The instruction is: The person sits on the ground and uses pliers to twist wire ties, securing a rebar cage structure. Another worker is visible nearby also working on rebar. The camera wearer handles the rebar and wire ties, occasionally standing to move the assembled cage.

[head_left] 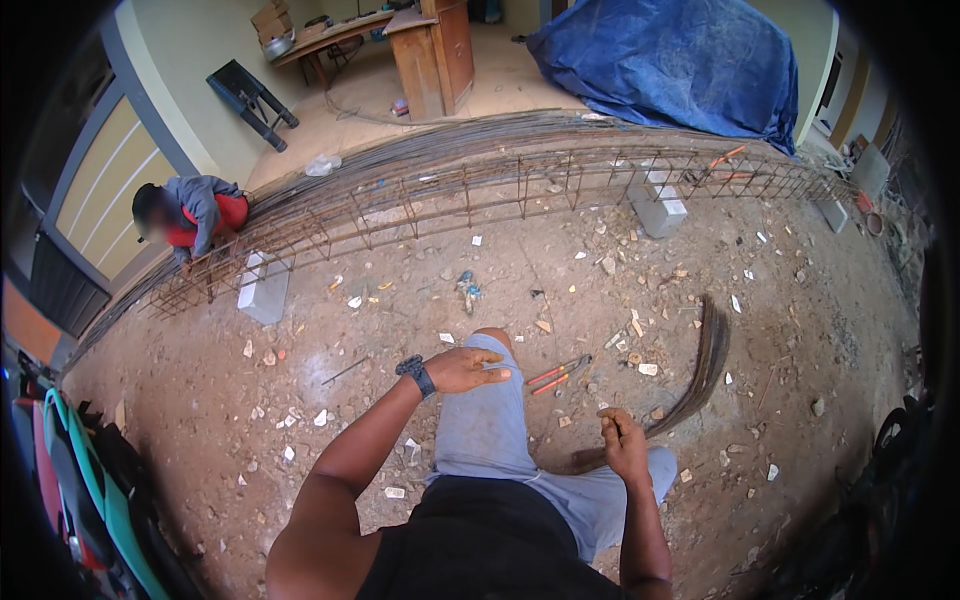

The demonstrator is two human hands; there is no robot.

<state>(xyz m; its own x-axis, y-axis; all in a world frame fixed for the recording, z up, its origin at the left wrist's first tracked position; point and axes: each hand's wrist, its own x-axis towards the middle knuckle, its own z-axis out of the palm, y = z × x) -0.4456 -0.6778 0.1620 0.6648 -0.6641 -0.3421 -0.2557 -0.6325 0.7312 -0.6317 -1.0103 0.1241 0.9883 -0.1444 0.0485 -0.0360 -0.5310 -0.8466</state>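
Wire bundle [712, 350] lies on dirt [400, 275] beside curled right hand [625, 445]; hold unclear. Left hand [468, 370] rests flat, empty, on left leg [485, 425]. Strands could snag if right leg [598, 510] shifts.

Left grip [468, 371] on knee [493, 340], right grip [625, 440] near wire bundle [712, 350], orange-handled pliers [551, 383] on dirt [420, 315], rebar cage [521, 190] beyond

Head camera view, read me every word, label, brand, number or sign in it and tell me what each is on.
No text can be read.
Dark watch by the left hand: too small to read.
Cardboard boxes at the back: any print is too small and blurred.
Orange-handled tool: no legible marking.
Blue tarp: no lettering visible.
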